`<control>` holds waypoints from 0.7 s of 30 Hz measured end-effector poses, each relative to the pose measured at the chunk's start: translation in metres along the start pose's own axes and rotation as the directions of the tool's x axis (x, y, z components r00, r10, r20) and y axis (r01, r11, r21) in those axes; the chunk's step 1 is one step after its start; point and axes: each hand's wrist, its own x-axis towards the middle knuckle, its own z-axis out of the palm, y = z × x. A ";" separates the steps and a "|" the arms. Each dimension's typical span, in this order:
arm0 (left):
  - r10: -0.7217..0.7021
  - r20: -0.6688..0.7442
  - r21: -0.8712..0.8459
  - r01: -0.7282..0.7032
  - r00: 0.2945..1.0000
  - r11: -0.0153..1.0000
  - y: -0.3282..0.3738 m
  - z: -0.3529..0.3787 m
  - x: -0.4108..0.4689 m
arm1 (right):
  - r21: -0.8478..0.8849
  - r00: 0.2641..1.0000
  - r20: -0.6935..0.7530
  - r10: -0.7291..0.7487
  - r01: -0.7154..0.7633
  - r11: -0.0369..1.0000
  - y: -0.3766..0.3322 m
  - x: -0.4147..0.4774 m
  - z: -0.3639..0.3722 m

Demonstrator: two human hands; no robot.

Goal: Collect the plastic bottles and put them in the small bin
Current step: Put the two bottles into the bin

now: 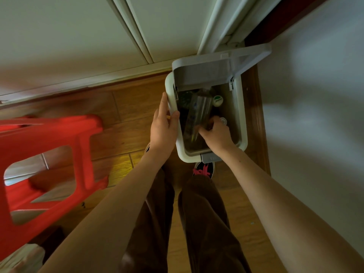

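Note:
A small white pedal bin (243, 123) stands on the wood floor with its grey lid (206, 72) raised. Inside lie a clear plastic bottle (198, 111) slanting across the opening, a bottle with a green-and-white cap (217, 100) and a white cap (223, 121). My left hand (164, 127) grips the bin's left rim, thumb over the edge. My right hand (215, 134) reaches into the bin, fingers closed around the lower end of the clear bottle.
A red plastic stool (45, 164) stands at the left. A white door and frame (137, 30) rise behind the bin, and a white wall (315, 115) runs along the right. My shoe (204, 170) sits by the bin's grey pedal (209, 157).

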 end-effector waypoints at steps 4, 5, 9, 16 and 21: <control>0.002 -0.017 0.008 -0.002 1.000 1.000 -0.002 0.002 0.001 | 0.203 0.996 0.060 0.061 -0.072 0.977 -0.004 0.014 0.003; 0.001 -0.019 0.010 -0.001 1.000 1.000 -0.003 0.003 0.001 | 0.239 0.993 0.087 0.081 -0.100 0.966 -0.006 0.017 0.003; -0.001 -0.023 -0.005 0.001 1.000 1.000 -0.003 0.004 0.000 | 0.288 0.975 0.182 0.130 -0.179 0.941 -0.013 0.030 0.003; -0.003 -0.012 -0.014 0.003 1.000 1.000 -0.002 0.003 0.000 | 0.093 0.982 0.128 0.139 -0.152 0.984 -0.010 0.034 -0.001; -0.023 -0.004 0.005 0.023 1.000 1.000 0.001 0.003 0.001 | 0.253 0.979 0.148 0.142 -0.177 0.951 -0.010 0.029 -0.002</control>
